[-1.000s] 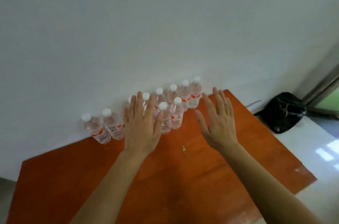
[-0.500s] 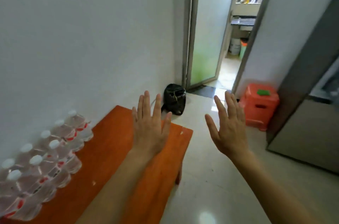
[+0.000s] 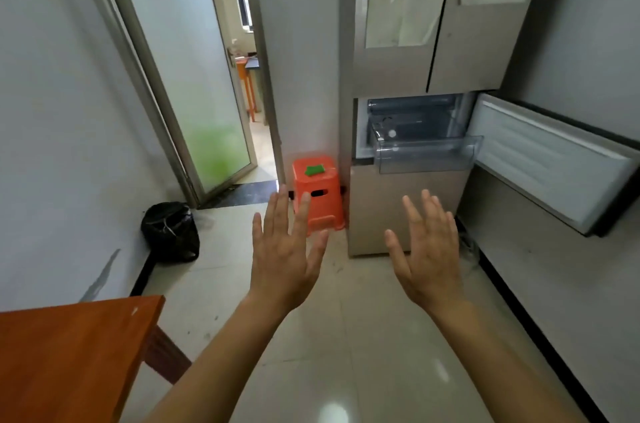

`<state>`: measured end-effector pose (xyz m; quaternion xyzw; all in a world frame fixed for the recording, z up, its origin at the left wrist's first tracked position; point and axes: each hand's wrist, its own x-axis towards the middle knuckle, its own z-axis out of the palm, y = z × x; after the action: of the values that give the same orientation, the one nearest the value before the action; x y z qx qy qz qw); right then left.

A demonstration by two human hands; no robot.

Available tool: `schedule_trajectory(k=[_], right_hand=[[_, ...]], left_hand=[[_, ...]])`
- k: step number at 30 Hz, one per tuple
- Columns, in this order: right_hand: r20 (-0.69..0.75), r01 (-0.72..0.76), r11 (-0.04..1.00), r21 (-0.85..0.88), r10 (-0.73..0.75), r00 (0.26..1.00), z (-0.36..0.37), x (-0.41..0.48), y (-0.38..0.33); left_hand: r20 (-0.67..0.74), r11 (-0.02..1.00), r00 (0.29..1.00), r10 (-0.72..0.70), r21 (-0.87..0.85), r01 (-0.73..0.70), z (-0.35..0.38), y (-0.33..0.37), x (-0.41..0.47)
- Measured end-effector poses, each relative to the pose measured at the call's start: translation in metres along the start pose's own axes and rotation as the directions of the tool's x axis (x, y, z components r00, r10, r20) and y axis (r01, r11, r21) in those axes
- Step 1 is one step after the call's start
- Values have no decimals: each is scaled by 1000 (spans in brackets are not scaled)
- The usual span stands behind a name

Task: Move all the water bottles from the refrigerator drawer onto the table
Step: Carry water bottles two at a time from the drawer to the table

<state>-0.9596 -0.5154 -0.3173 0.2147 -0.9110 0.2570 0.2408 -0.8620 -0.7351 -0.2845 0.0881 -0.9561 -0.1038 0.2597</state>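
Observation:
The refrigerator (image 3: pixel 398 41) stands ahead on the right, its middle door (image 3: pixel 550 159) swung open to the right. A clear plastic drawer (image 3: pixel 426 155) sticks out of the open compartment; a white bottle cap (image 3: pixel 392 134) shows inside it, the rest is hard to make out. My left hand (image 3: pixel 284 256) and my right hand (image 3: pixel 429 256) are raised in front of me, palms forward, fingers spread, both holding nothing and well short of the drawer. A corner of the orange table (image 3: pixel 69 353) shows at bottom left; the bottles on it are out of view.
An orange plastic stool (image 3: pixel 317 194) with a green patch on top stands left of the refrigerator. A black bag (image 3: pixel 169 232) sits on the floor by the left wall. A frosted glass door (image 3: pixel 194 76) opens to another room. Tiled floor (image 3: pixel 346 336) lies between me and the refrigerator.
My view has swung right, away from the table and its rows of bottles, to face the refrigerator. Both hands stay raised and spread, holding nothing.

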Motion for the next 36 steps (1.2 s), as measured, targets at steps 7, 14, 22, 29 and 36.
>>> schedule_trajectory(k=[7,14,22,29,36], right_hand=[[8,-34,999,-25,34,999,19,34,80],[54,-64,994,-87,69,996,66,118,156],[49,-159,982,-102,165,985,94,255,227],[126,-228,968,-101,240,962,145,320,313],[351,-186,980,-73,200,915,209,426,418]], left_hand=[[59,998,997,40,47,-43,78,40,60],[103,999,994,42,6,-43,173,51,171],[104,995,990,100,-6,-100,261,74,326],[235,993,965,115,-15,-114,356,95,406],[332,995,943,-26,99,-8,449,119,498]])
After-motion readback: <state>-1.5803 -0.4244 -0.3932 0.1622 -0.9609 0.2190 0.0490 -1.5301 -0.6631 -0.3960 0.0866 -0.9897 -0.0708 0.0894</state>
